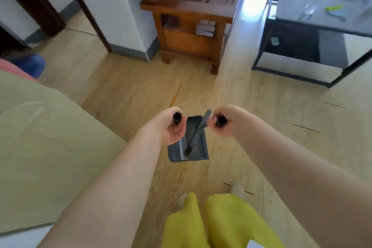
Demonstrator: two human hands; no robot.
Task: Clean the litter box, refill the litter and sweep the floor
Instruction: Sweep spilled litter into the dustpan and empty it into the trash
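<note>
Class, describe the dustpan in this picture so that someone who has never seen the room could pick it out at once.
Start at the wooden bench against the far wall and come down the pale wood floor to the person's two hands. The dustpan is the dark grey tray below and between them. It alone has a row of comb teeth, and a broom head lies across it.

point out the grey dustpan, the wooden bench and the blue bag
grey plastic dustpan [196, 152], head view, pan floor
brown wooden bench [189, 43], head view, front panel
blue plastic bag [32, 64], head view, middle
</note>
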